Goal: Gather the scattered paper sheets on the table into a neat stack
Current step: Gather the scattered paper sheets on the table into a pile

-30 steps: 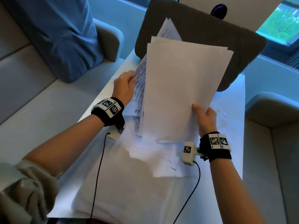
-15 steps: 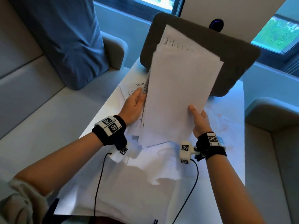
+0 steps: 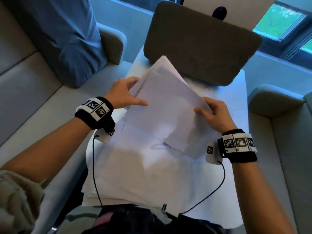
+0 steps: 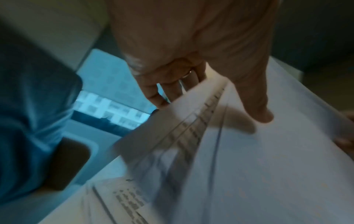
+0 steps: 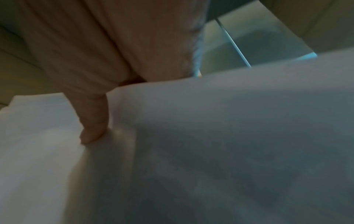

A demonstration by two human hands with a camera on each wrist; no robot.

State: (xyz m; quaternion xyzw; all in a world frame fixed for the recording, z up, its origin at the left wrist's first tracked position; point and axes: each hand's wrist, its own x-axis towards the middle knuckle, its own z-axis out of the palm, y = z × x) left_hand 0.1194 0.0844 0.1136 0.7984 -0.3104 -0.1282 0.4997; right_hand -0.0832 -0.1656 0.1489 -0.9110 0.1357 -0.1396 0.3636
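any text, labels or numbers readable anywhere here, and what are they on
No words or numbers can be read.
Held paper sheets: rows of print along the left edges, too blurred to read.
Sheets on the table: a short printed line, too small to read.
Wristbands: black-and-white square marker patterns, no letters.

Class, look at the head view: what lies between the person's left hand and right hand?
The bundle of paper sheets spans the gap; the left hand grips one edge, the right hand the opposite edge, seen in the head view.

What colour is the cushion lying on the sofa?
Blue cushion on the sofa, clearest in the head view.
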